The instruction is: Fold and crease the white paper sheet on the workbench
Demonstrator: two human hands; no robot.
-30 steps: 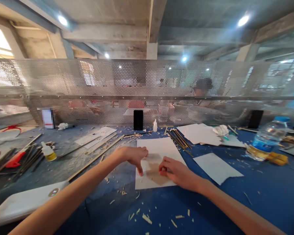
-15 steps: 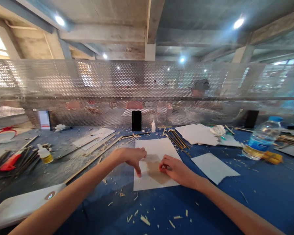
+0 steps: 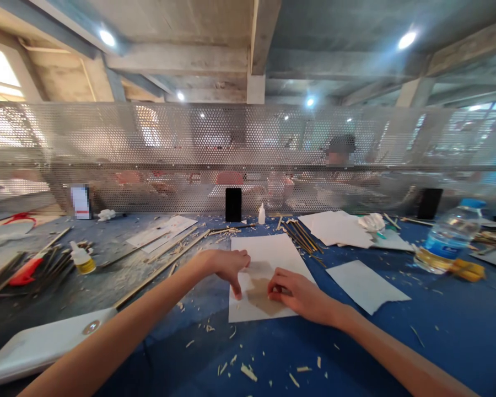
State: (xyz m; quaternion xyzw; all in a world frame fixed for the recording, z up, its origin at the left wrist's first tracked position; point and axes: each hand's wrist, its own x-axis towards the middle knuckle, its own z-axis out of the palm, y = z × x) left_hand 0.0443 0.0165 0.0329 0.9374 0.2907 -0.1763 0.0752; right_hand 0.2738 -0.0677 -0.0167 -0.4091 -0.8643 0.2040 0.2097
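Note:
A white sheet of paper point(image 3: 268, 248) lies on the blue tabletop in front of me. My left hand point(image 3: 229, 267) rests on its left side, thumb spread away from the fingers, holding nothing. Over the right half of the sheet is my right hand point(image 3: 293, 292), its fingers curled in and the thumb close to the fingertips. Whatever those fingers hold, if anything, is hidden. Both hands cast a shadow across the paper. Small wood shavings point(image 3: 248, 372) are scattered on the table nearer to me.
Thin sticks point(image 3: 301, 237) lie behind the sheet, near a small white bottle point(image 3: 262, 214) and a black phone point(image 3: 233, 204). More paper point(image 3: 367, 284) and a water bottle point(image 3: 448, 237) are on the right. Leftward are a glue bottle point(image 3: 82, 259), red-handled tool point(image 3: 26, 272) and white device point(image 3: 45, 342).
The view has shifted slightly, moving the scene a little to the right. My right hand's fingers have shifted slightly over the paper; my left hand stays in place on the sheet.

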